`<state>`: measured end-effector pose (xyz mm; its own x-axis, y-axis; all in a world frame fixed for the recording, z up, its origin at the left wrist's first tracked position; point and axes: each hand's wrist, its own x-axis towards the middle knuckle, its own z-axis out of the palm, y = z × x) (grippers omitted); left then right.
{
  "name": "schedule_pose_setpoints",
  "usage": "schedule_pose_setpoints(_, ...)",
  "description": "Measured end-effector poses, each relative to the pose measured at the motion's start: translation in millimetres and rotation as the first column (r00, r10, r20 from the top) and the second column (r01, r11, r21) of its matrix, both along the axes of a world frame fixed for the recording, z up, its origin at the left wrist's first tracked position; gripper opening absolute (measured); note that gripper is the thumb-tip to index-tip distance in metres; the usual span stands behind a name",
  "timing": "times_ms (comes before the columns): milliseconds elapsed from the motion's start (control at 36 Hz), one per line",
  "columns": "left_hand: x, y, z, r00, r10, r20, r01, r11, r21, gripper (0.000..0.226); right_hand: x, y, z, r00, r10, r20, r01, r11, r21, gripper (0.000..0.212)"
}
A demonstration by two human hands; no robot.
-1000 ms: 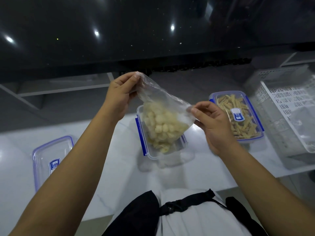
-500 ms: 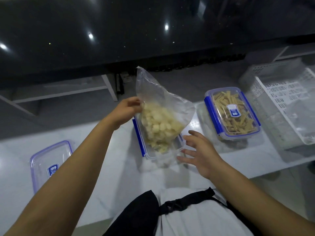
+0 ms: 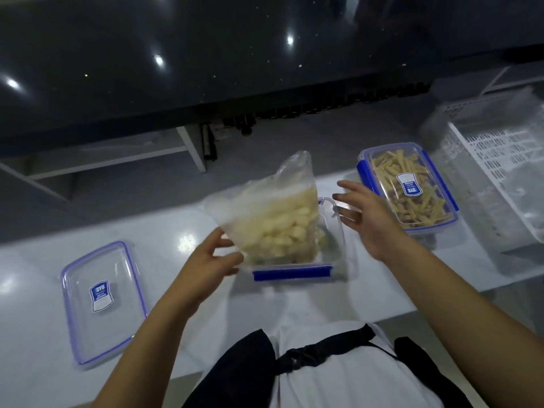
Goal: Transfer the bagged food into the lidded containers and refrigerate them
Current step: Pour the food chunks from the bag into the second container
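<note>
Clear bag [image 3: 266, 201] of pale chunks

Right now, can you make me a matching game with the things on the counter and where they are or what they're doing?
Things:
1. plastic bag
2. loose lid
3. closed container
4. right hand

States:
A. lies flat on the far left
B. open, holding nothing
C. full of yellow sticks, lid on
D. sits in the open container, pinched by the left hand

Pairs: 1-D, 2-A, 3-C, 4-B
</note>
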<state>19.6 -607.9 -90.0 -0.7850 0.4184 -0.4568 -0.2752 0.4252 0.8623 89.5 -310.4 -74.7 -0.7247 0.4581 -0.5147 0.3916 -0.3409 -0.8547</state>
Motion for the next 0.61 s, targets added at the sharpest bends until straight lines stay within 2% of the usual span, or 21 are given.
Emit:
schedule_pose_setpoints(56,12.2,-6.5,0.3,0.998,-0.062,0.029,0.063,0.998,-0.008,0.057,-5.6,4.6,2.4,0.999,0.037,0.019,-0.038,0.994,0.103,0.024)
schedule_pose_setpoints(111,19.1,-10.1,3.0,0.996,-0.083,0.041,0.083,0.997,0.002,0.079,-10.3,7.6,5.9,1.000,0.028,-0.001,-0.026,0.957,0.290,0.021)
schedule_pose_setpoints(167,22.0,-10.2,7.2,0.999,-0.043,-0.019,0.043,0.999,0.016,0.088,-18.0,8.4,12.8,0.995,0.074,-0.070,-0.040,0.919,0.393,0.026)
schedule_pose_setpoints(222,20.8,-9.4,11.6,0.995,0.024,-0.099,-0.017,0.998,0.064,0.087,-29.2,8.2,21.7,0.971,0.223,-0.085,-0.181,0.919,0.350,0.039)
schedule_pose_setpoints(278,15.3,-4.9,14.7,0.991,0.027,-0.132,-0.012,0.994,0.113,0.080,-39.3,9.8,28.3,0.915,0.403,0.009,-0.385,0.867,0.315,0.046)
schedule_pose_setpoints(333,8.5,0.0,18.0,0.990,0.035,-0.135,-0.016,0.990,0.142,0.061,-48.3,6.7,28.3,0.847,0.522,0.104,-0.525,0.788,0.323,0.033)
schedule_pose_setpoints(389,2.3,6.8,20.6,0.986,0.079,-0.148,-0.054,0.985,0.163,0.035,-52.9,4.0,23.2,0.875,0.478,0.083,-0.472,0.800,0.371,0.013)
schedule_pose_setpoints(444,-3.4,12.4,23.0,0.978,0.148,-0.149,-0.116,0.971,0.208,0.019,-51.6,2.4,17.4,0.927,0.375,-0.007,-0.346,0.864,0.366,0.008)
schedule_pose_setpoints(472,-5.6,13.8,23.8,0.973,0.196,-0.126,-0.161,0.956,0.245,0.015,-48.7,1.9,15.3,0.940,0.336,-0.060,-0.300,0.896,0.326,0.009)
schedule_pose_setpoints(528,-8.5,15.8,23.5,0.958,0.284,-0.035,-0.255,0.903,0.345,0.022,-38.0,2.1,12.9,0.951,0.263,-0.163,-0.224,0.948,0.225,0.009)
schedule_pose_setpoints(611,-8.7,18.9,20.9,0.952,0.302,0.052,-0.292,0.843,0.452,0.020,-15.8,7.2,14.2,0.944,0.158,-0.291,-0.117,0.981,0.152,0.006)
